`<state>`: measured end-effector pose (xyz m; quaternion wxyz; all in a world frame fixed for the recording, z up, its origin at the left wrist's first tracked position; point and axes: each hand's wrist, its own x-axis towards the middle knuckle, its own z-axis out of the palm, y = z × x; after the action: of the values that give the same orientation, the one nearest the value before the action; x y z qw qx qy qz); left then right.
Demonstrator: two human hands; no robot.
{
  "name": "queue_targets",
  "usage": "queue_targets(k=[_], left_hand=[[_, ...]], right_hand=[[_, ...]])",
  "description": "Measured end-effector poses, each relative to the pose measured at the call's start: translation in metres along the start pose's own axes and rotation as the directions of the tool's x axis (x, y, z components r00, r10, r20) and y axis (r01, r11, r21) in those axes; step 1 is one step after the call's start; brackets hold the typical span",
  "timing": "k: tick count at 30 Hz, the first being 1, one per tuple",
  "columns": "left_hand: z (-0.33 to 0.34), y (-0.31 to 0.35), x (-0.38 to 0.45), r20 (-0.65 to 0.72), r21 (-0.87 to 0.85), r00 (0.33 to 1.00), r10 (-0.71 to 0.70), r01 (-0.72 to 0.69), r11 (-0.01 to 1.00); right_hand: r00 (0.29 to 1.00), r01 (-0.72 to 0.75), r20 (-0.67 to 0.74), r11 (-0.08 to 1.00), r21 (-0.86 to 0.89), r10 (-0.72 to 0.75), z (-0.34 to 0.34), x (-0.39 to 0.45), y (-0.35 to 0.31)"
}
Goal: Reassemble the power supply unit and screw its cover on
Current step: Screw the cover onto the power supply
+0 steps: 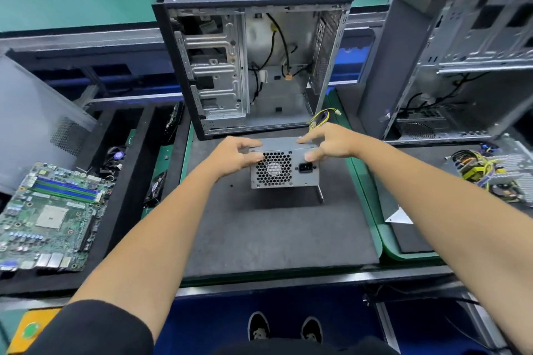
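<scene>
We found both grips grasping the PSU point(284, 163): left hand point(233, 154) at 9 o'clock, right hand point(328, 143) at 2. Cover looked seated; we saw no screwdriver, so screwing likely remained.

Both hands point(235, 154) point(328, 143) hold the power supply point(284, 164).

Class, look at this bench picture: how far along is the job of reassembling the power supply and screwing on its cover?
Done, by the look of it: the power supply reads as a closed metal box, cover seated, on the dark mat. In hand: the left hand and right hand grip its top corners. Left: fastening the cover. No screwdriver or screws can be made out, so whether any screw is in cannot be told.
</scene>
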<state>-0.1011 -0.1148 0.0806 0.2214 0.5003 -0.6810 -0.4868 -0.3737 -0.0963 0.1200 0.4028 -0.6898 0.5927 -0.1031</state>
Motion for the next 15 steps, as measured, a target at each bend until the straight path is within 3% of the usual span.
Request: queue_targets(k=[5,11,15], left_hand=[[-0.001,0.012,0.022,-0.031,-0.109,0.998,-0.058,0.054,0.993],[-0.004,0.02,0.044,-0.141,0.15,0.989,-0.036,0.058,0.987],[-0.006,0.024,0.058,-0.131,0.147,0.988,-0.077,0.096,0.984]], right_hand=[[0.995,-0.034,-0.095,0.996,0.086,0.042,-0.003,0.017,-0.003],[0.99,-0.057,-0.129,0.997,0.06,0.064,-0.007,0.037,-0.006],[0.987,-0.1,-0.123,0.995,0.016,0.101,-0.011,0.043,-0.007]])
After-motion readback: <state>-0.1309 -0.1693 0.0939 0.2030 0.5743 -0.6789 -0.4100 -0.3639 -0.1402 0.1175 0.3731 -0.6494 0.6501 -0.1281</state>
